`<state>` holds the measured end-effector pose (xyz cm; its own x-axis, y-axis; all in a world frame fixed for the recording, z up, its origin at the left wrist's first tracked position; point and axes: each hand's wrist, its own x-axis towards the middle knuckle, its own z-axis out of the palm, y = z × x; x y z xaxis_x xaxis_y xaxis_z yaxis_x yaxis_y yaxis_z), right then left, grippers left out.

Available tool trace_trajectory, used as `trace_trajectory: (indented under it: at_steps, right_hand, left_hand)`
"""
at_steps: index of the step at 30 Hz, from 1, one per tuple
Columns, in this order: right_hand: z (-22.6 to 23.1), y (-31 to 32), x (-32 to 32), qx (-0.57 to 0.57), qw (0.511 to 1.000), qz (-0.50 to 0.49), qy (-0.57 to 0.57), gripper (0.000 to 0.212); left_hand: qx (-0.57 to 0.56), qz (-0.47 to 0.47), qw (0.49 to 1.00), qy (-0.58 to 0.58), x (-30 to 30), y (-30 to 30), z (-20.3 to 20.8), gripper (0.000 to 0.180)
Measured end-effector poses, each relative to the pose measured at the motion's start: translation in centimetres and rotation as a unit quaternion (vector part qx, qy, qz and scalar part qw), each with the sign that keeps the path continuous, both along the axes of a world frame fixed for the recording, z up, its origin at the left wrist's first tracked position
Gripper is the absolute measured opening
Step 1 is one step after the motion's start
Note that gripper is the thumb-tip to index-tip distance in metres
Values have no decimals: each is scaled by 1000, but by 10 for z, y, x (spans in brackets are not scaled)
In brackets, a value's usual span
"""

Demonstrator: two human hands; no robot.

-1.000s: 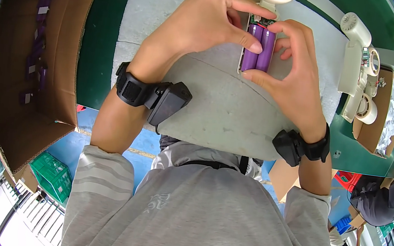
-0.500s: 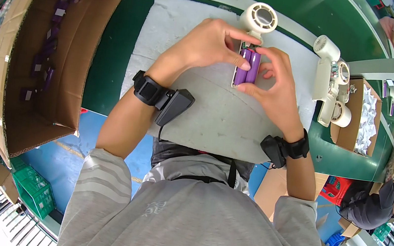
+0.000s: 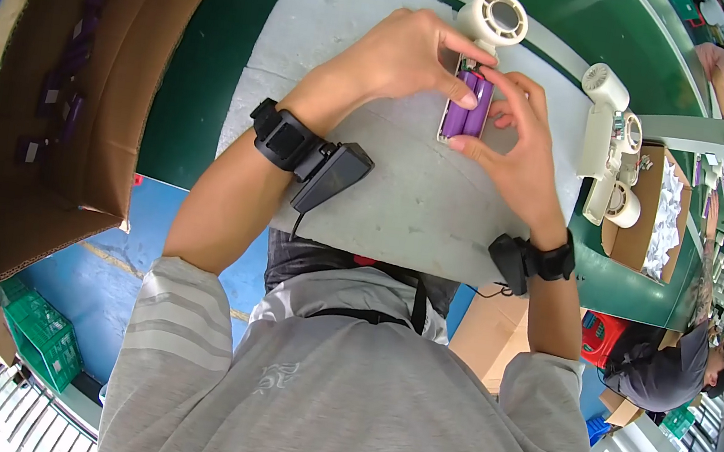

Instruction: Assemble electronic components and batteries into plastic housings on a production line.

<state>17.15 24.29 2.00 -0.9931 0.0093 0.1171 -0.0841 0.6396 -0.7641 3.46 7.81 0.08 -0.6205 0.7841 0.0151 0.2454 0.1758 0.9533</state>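
Note:
A cream handheld fan (image 3: 496, 19) lies on the pale mat with its round head away from me and its handle opened up. Two purple battery cells (image 3: 466, 116) sit side by side in the handle. My left hand (image 3: 411, 59) is closed about the handle's upper end, its thumb pressing on the cells and its index finger near the neck. From the other side, my right hand (image 3: 523, 147) spans the handle, thumb at the lower corner and fingertips near the upper end. Small wires show at the neck; my fingers partly cover them.
A pale foam mat (image 3: 338, 195) covers part of the green table (image 3: 176, 124). A tall cardboard box (image 3: 114, 129) with purple battery packs stands at left. More fan parts (image 3: 607, 158) and a carton (image 3: 639, 237) of white pieces lie at right. Other people sit farther right.
My view has shifted slightly, so the fan appears a little higher and farther right. Both hands keep their places on the handle, the left thumb still on the cells.

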Motion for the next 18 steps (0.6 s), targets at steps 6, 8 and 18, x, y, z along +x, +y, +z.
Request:
trace_trajectory:
  at_steps: [6,8,18]
  right_hand:
    - [-1,0,-7,-26,999,-18,-40,64]
    - [-2,-1,-6,-24,999,-24,-34,61]
    - [4,2,-5,12,1000,3,14,51]
  left_hand:
    - [-6,4,999,48,-1,1,7,47]
    - [-12,4,999,45,-1,1,6,47]
    - [23,-24,999,18,-3,0,2,46]
